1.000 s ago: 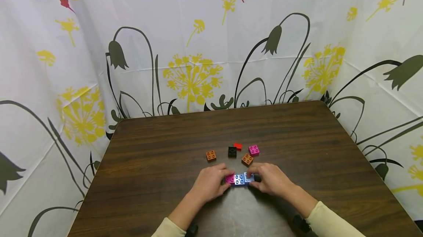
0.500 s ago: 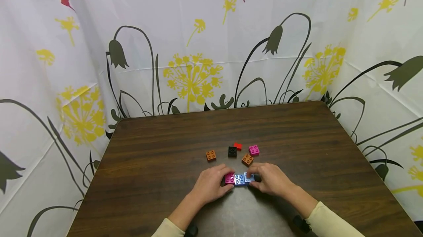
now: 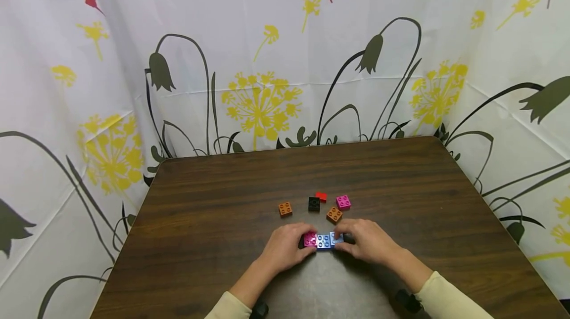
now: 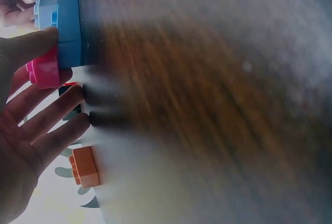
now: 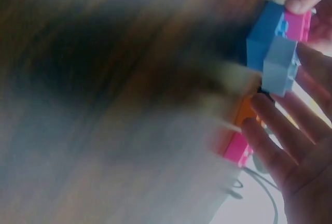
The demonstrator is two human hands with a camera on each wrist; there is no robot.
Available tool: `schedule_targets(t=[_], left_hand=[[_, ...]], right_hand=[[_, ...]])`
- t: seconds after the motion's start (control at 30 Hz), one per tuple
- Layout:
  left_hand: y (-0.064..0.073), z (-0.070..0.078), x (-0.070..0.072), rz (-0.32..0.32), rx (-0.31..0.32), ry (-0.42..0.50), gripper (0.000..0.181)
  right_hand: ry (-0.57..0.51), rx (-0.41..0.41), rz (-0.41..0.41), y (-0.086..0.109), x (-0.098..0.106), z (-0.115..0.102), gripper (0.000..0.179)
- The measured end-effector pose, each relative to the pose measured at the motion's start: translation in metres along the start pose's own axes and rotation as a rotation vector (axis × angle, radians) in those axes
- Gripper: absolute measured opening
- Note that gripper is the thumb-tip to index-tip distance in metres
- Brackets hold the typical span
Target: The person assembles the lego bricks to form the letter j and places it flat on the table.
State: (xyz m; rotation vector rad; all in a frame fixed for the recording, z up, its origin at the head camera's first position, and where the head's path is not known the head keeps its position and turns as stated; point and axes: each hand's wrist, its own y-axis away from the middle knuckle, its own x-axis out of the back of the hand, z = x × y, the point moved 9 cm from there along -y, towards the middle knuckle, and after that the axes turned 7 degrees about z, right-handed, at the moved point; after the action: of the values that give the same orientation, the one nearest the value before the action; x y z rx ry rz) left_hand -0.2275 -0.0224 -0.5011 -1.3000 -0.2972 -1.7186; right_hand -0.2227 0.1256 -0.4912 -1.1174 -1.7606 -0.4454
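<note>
Head view finds the left hand [image 3: 285, 246] at 9 o'clock of a short brick row, its thumb and finger pinching the pink end brick [image 3: 310, 240]. At 3 o'clock, the right hand [image 3: 366, 241] grips the pale blue brick [image 5: 280, 68]; the wrist views show the remaining fingers of both hands spread. Between these two lies the blue base [image 3: 323, 242], middle studs bare, with a brick seemingly on top at each end. Whether they are fully seated I cannot tell. The step looks like squaring up or pressing on the end bricks; the next move would call for even downward pressure, then a clean release.

From the row, an orange brick [image 3: 285, 209] lies at 10 o'clock, the black brick [image 3: 313, 204] just before 12, the red brick [image 3: 321, 197] behind it. Toward 1 o'clock sit a second orange brick [image 3: 334, 215] and, farther, the loose pink brick [image 3: 343, 203]. All rest on the table [image 3: 213, 240].
</note>
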Motion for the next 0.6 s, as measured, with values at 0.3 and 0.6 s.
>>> schedule_targets(t=[0.3,0.6], left_hand=[[0.0,-0.001,0.0,0.003,-0.001,0.012,0.033],[0.001,0.0,0.0,0.006,-0.004,0.019,0.033]], right_hand=[[-0.022,-0.038,0.179,-0.009,0.033,0.03,0.019],[0.009,-0.073,0.242,-0.017,0.033,0.07,0.031]])
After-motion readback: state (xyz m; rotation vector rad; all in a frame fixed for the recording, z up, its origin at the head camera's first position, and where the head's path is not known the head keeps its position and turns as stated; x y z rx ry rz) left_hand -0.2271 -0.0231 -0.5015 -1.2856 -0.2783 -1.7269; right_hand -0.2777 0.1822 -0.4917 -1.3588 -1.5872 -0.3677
